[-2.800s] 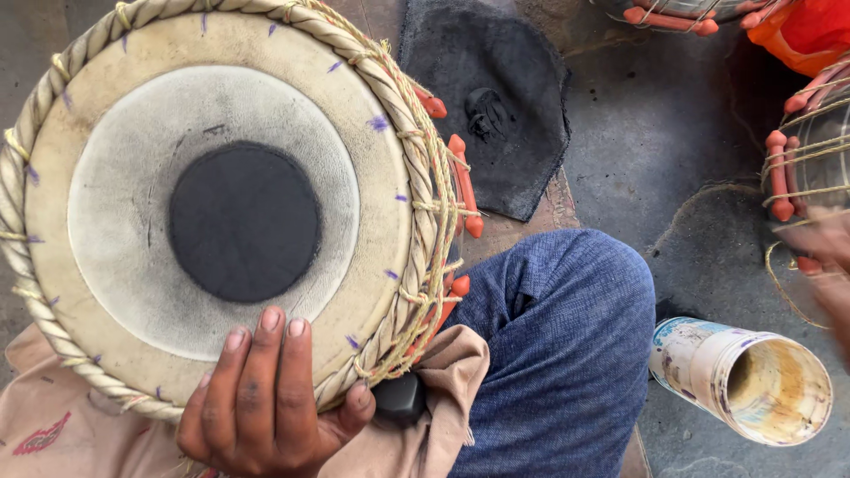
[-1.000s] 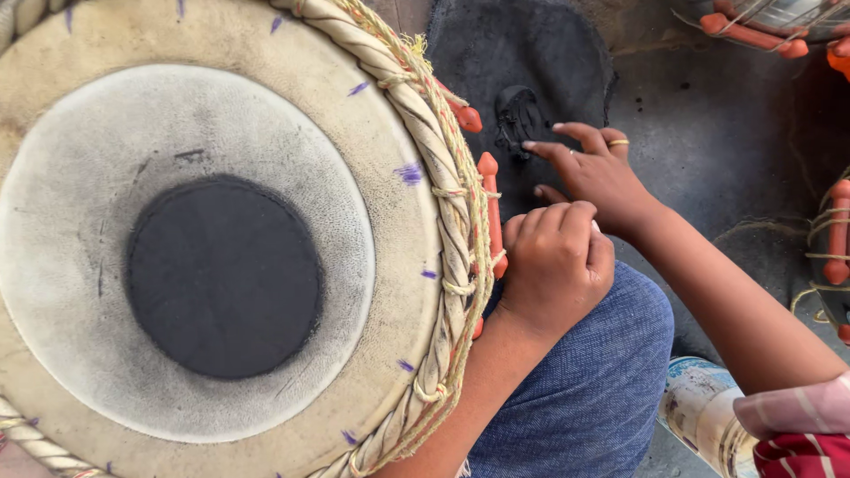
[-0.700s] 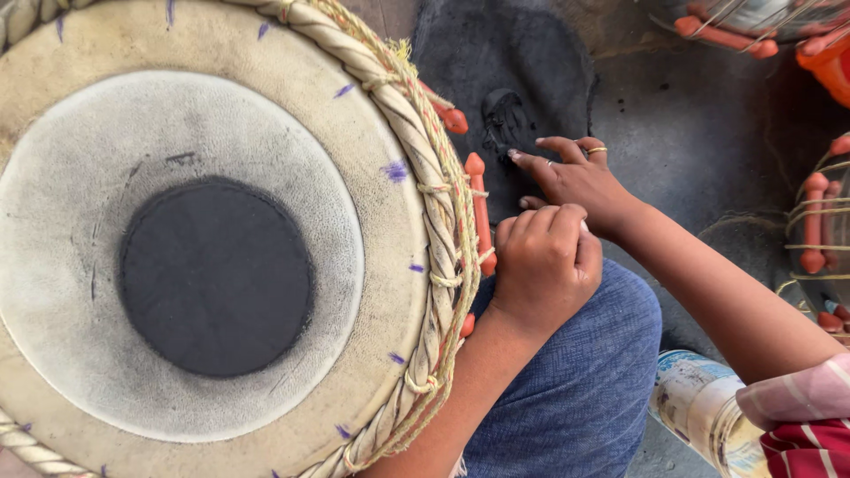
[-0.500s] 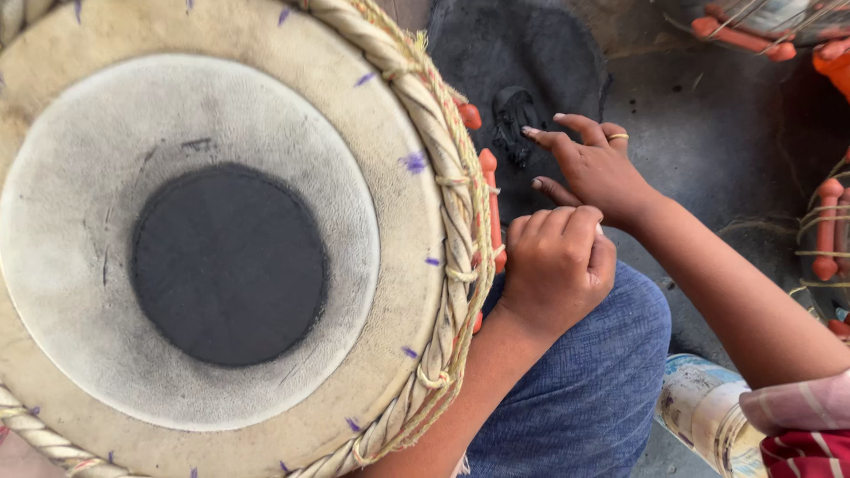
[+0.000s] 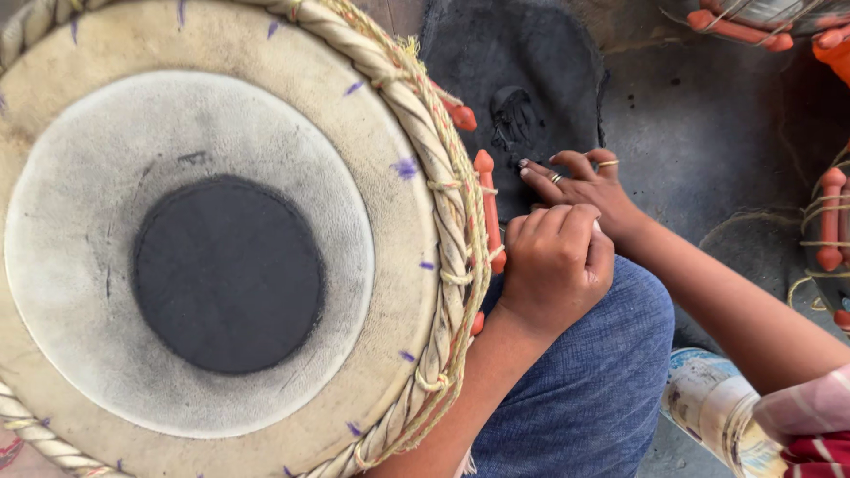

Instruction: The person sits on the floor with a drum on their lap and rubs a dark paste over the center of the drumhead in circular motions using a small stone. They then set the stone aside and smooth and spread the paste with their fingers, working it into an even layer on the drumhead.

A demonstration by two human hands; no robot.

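We curl our left hand (image 5: 556, 265) into a fist against the orange peg (image 5: 485, 208) at the drum (image 5: 221, 257) rim, while beyond it our open right hand (image 5: 580, 181) fingers the black paste (image 5: 513, 119); judged next: a pinch there.

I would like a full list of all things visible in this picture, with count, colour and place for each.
drum: one, cream skin with black centre and braided rope rim, fills left side.
orange pegs: several, along the drum's right edge.
dark mat: one, black-grey, on the floor at top centre.
other drums: parts of at least two, with orange pegs and cord, top right and right edge.
can: one, pale with printed label, bottom right on the floor.
blue jeans knee: one, bottom centre.
left hand: fist closed beside the drum's rim.
right hand: rings on fingers, fingertips on the mat.
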